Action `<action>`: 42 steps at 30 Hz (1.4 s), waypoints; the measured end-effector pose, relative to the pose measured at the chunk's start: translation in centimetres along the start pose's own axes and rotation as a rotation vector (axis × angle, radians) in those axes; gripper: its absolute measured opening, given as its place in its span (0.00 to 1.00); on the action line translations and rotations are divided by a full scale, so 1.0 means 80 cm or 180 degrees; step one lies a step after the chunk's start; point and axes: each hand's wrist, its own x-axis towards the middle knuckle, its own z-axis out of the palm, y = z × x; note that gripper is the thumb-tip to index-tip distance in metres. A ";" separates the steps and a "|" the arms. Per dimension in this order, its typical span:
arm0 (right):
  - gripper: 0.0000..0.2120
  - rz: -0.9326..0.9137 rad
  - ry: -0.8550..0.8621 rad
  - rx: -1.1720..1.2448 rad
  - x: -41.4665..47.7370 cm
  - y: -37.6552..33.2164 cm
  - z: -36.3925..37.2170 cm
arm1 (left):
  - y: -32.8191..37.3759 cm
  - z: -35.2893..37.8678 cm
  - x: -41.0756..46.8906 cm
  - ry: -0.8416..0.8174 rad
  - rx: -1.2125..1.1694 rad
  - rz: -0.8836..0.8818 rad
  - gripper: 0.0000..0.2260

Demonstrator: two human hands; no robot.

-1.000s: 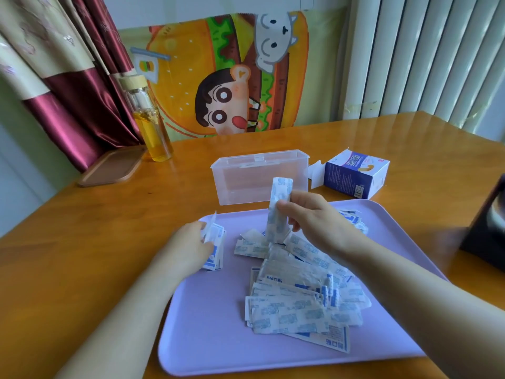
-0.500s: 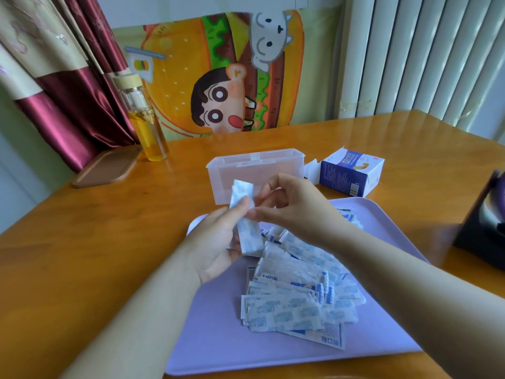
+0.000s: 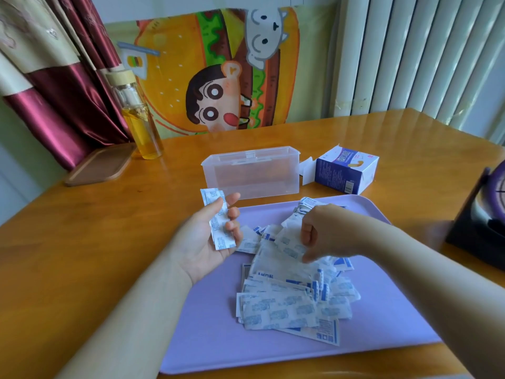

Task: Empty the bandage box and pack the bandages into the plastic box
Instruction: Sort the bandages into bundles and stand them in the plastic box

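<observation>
Head view: left hand [image 3: 202, 242] grips bandage stack [image 3: 218, 224]; right hand [image 3: 325, 231] pinches bandage [image 3: 289, 243] atop pile [image 3: 284, 307].

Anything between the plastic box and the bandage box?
Head view: only open white flaps of the bandage box, pointing toward the plastic box; otherwise bare table.

Soft daylight enters through the blinds [image 3: 410, 56] at upper right, leaving pale glare on the table [image 3: 369, 132]. Shadows are faint. Frame edges bow; the right hand [image 3: 325, 233] blurs slightly.

White-and-blue bandages [image 3: 287, 307], lilac tray [image 3: 382, 332], navy-and-white bandage box [image 3: 345, 173].
</observation>
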 end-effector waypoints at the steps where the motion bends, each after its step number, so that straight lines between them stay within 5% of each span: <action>1: 0.14 -0.0009 0.0030 0.0062 0.000 0.002 0.001 | 0.000 -0.001 0.000 0.0007 -0.0017 -0.0004 0.12; 5: 0.10 -0.0091 0.0114 0.0090 0.000 0.003 0.014 | -0.001 -0.002 0.000 0.0101 -0.0044 0.0021 0.11; 11: 0.17 -0.0015 0.0206 0.0389 -0.006 0.016 0.002 | -0.004 -0.002 -0.004 0.0124 -0.0062 0.0037 0.11; 18: 0.14 0.0372 0.0469 0.1404 -0.019 0.039 -0.012 | -0.015 0.005 -0.010 0.0017 0.0122 0.0006 0.09; 26: 0.12 0.0101 0.0670 0.2539 -0.028 0.033 -0.006 | -0.039 0.034 -0.016 -0.0116 0.0423 -0.0177 0.07; 31: 0.09 -0.1564 0.2852 0.0800 -0.031 0.010 0.009 | -0.044 0.036 -0.016 -0.0458 -0.0082 -0.1188 0.17; 34: 0.05 -0.2380 0.3091 -0.0649 -0.026 0.016 0.024 | -0.041 0.035 -0.018 -0.0637 0.0071 -0.1312 0.22; 36: 0.05 -0.2486 0.3226 -0.0936 -0.022 0.021 0.023 | -0.037 0.038 -0.022 -0.0587 0.0248 -0.1201 0.16; 40: 0.10 -0.2487 0.3171 -0.0861 -0.016 0.021 0.020 | -0.035 0.034 -0.019 -0.0349 0.0398 -0.0688 0.08; 42: 0.12 -0.2196 0.3107 -0.0127 -0.015 0.020 0.018 | -0.033 0.031 -0.012 -0.0186 0.0335 -0.0567 0.06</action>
